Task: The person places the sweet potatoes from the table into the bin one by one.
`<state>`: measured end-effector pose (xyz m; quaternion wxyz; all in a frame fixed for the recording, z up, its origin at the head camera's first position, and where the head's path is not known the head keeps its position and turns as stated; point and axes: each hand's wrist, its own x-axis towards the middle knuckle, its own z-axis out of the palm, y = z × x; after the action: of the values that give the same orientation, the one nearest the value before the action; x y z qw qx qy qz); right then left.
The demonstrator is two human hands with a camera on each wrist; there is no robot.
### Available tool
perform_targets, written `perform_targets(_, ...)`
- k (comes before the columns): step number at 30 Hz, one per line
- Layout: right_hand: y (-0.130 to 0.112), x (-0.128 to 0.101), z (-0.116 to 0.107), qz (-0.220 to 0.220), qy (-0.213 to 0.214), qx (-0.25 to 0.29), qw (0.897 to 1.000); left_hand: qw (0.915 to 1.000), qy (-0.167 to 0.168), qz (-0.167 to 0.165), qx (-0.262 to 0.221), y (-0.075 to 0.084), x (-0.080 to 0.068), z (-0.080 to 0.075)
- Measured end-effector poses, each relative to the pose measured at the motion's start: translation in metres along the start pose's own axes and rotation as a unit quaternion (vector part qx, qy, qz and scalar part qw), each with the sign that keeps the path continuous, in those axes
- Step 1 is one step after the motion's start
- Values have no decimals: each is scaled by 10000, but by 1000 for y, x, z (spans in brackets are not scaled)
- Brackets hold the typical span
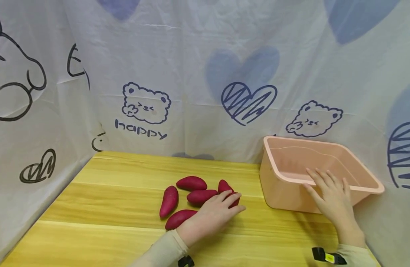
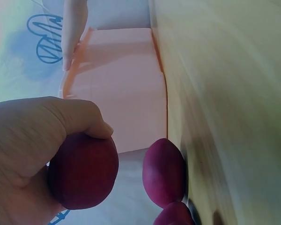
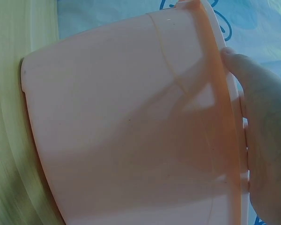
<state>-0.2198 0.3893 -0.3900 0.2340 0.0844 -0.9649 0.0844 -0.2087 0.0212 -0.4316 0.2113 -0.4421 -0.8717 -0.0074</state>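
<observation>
My left hand point(image 1: 213, 217) grips a purple-red sweet potato point(image 2: 86, 171), its thumb laid over the top in the left wrist view. From the head, the fingers partly cover that sweet potato. More sweet potatoes lie just left of and beyond the hand: one long one point(image 1: 169, 202), one at the back point(image 1: 191, 183), one in the middle point(image 1: 200, 197) and a front one point(image 1: 180, 218) partly behind the wrist. On the right, a pink plastic bin point(image 1: 291, 194) stands with its opening up. My right hand point(image 1: 333, 196) rests on its near rim with fingers extended over the inside.
The yellow wood-grain table point(image 1: 101, 207) bears everything. Behind it hangs a pale cloth point(image 1: 191, 74) printed with hearts and bears, and it also closes off the left side. The bin stands near the table's right end, close to the cloth.
</observation>
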Motion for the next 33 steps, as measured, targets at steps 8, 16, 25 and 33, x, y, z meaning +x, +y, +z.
perform_targets(8, -1, 0, -1, -23, 35, -5, 10000, 9999, 89, -83, -39, 0, 16, -5)
perform_targets(16, 0, 0, 1, -38, 97, 2, 9999, 9998, -42, -154, -145, 0, 34, -14)
perform_targets(25, 0, -1, 1, 2, 75, 11, 10000, 9998, -84, -150, -133, 1, 53, -24)
perform_targets(33, 0, -1, 0, -4, 69, 32, 10000, 9997, -153, -167, -68, -2, 70, -32)
